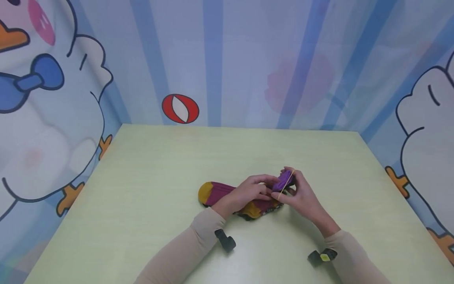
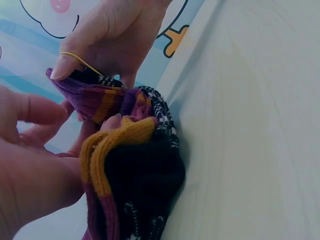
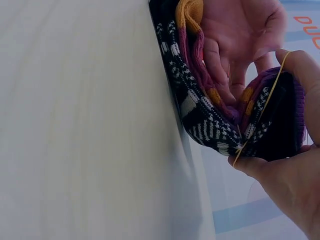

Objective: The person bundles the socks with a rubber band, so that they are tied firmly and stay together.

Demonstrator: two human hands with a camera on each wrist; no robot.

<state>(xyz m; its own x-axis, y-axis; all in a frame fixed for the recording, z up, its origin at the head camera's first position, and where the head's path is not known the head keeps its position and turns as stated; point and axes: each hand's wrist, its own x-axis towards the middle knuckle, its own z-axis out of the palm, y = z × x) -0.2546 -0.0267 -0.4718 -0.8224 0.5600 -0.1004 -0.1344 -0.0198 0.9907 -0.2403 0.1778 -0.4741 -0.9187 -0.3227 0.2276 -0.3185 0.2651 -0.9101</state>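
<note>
A folded pair of knit socks (image 1: 221,193), maroon with mustard toe and heel and a black-and-white patterned side, lies across the table. Its purple cuff end (image 1: 282,180) is bent up. My right hand (image 1: 305,197) grips that cuff between thumb and fingers. Stretched from its thumb to its fingers, a thin yellow rubber band (image 3: 272,90) passes around the cuff end. My left hand (image 1: 248,193) lies over the socks, its fingers reaching toward the cuff. In the right wrist view, the left fingers (image 3: 216,62) extend loosely into the fold, touching the maroon knit.
A pale yellow-green table (image 1: 159,157) carries the socks near its middle. Behind it and at both sides hangs a blue striped cloth (image 1: 241,59) with cartoon birds. Dark wrist cameras (image 1: 225,241) sit on both sleeves, close above the tabletop.
</note>
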